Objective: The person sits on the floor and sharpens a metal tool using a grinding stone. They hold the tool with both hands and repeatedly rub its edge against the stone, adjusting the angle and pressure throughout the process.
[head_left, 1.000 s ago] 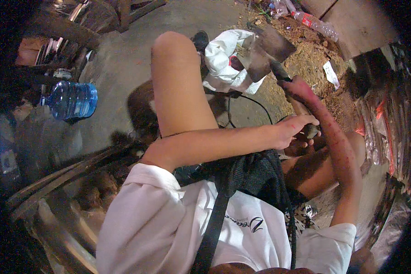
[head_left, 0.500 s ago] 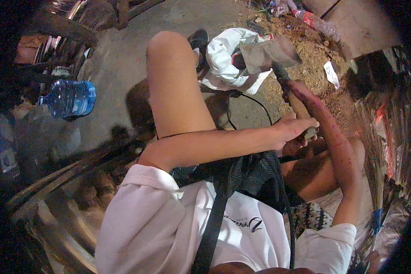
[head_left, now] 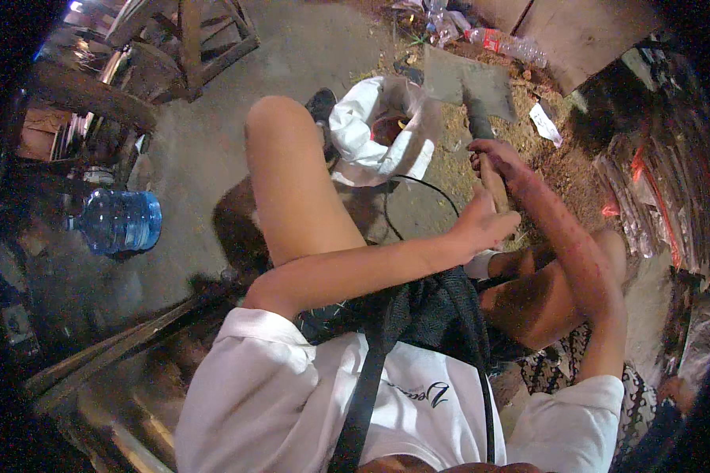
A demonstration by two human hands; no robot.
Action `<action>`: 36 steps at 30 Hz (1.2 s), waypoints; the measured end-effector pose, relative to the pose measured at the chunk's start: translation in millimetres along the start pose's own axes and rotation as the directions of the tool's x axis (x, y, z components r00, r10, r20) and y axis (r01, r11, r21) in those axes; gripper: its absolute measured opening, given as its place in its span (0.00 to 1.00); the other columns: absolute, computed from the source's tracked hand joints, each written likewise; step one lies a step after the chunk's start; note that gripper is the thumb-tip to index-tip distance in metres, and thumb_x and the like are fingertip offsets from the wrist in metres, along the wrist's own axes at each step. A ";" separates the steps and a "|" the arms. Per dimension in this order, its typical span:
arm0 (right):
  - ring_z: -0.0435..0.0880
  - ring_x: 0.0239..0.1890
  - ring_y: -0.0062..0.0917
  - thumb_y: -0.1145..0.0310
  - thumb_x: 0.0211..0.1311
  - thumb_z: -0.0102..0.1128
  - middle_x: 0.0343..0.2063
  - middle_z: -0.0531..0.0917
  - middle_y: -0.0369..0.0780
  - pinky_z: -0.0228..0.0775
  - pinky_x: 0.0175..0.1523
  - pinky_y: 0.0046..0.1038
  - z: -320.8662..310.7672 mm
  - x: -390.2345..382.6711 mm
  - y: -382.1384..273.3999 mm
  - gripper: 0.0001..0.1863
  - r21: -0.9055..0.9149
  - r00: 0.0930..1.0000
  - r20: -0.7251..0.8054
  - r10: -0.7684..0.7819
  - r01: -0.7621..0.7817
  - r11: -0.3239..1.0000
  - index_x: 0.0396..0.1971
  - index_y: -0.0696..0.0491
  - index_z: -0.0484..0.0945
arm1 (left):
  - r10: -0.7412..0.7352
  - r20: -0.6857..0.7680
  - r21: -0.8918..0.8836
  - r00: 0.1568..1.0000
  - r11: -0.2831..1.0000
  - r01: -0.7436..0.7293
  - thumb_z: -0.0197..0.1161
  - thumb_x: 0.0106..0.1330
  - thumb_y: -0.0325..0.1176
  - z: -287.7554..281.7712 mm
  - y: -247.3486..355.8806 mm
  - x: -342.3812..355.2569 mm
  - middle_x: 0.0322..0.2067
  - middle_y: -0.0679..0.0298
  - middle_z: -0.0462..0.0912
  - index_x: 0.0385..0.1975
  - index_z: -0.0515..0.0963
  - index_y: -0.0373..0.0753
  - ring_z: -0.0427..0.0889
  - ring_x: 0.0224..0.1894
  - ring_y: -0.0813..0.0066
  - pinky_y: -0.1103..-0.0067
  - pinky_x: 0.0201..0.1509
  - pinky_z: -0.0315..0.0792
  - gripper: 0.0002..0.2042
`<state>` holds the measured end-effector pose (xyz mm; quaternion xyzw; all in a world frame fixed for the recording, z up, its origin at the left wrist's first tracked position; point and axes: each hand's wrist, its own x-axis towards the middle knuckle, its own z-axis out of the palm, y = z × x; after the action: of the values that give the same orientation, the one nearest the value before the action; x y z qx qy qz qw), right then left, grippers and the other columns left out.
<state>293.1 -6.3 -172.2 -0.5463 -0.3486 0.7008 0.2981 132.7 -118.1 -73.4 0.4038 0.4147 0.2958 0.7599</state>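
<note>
Both my hands grip a short-handled shovel with a wide flat metal blade [head_left: 459,77]. My left hand [head_left: 481,225] is closed round the lower end of the wooden handle [head_left: 494,188]. Farther up, near the dark socket, my right hand [head_left: 498,162] is wrapped round the same handle. The blade sits just beyond and to the right of a white sack [head_left: 359,110], whose mouth is open with something reddish inside. Loose brown shavings or chips [head_left: 564,162] cover the ground under and beside the shovel.
Plastic bottles [head_left: 509,47] lie at the far edge of the chips, near a white paper scrap [head_left: 546,124]. A large blue water jug [head_left: 122,221] lies at left, below wooden shelving [head_left: 95,94]. A black cord [head_left: 426,183] loops near the sack. Bundled sticks or sheets [head_left: 655,197] stand at right.
The shovel blade has moved away from over the sack's mouth to its far right side, uncovering the opening. Both hands keep hold of the handle. The whole view has shifted somewhat.
</note>
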 end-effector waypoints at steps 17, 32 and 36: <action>0.77 0.43 0.27 0.57 0.72 0.44 0.41 0.78 0.38 0.69 0.52 0.29 -8.3 -55.6 20.5 0.19 -0.573 0.723 0.160 -0.672 0.623 0.533 0.51 0.56 0.71 | 0.379 0.454 -0.104 0.806 0.921 -0.375 0.64 0.54 0.24 -36.0 -7.9 13.3 0.21 0.59 0.77 0.29 0.75 0.38 0.79 0.21 0.67 0.69 0.25 0.77 0.06; 0.78 0.45 0.27 0.62 0.69 0.46 0.44 0.80 0.40 0.70 0.53 0.31 40.4 7.7 49.8 0.16 0.129 0.964 -0.147 -0.220 0.239 0.962 0.49 0.54 0.76 | -0.495 0.252 -0.158 0.831 0.826 0.540 0.62 0.50 0.22 -76.2 -17.8 86.2 0.19 0.58 0.74 0.22 0.72 0.36 0.73 0.15 0.69 0.74 0.18 0.71 0.05; 0.77 0.39 0.26 0.60 0.67 0.48 0.37 0.80 0.38 0.70 0.47 0.30 1.6 43.7 85.6 0.16 -0.023 0.972 -0.220 -0.076 0.072 0.997 0.46 0.54 0.77 | -0.568 0.223 -0.074 0.792 0.801 0.594 0.58 0.53 0.32 -60.7 -37.2 98.5 0.14 0.63 0.74 0.18 0.74 0.40 0.74 0.15 0.70 0.75 0.18 0.68 0.05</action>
<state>278.5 -21.2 -266.0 -0.6096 -0.3384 0.6216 0.3570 131.6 -37.0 -164.0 0.2286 0.4227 0.0360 0.8763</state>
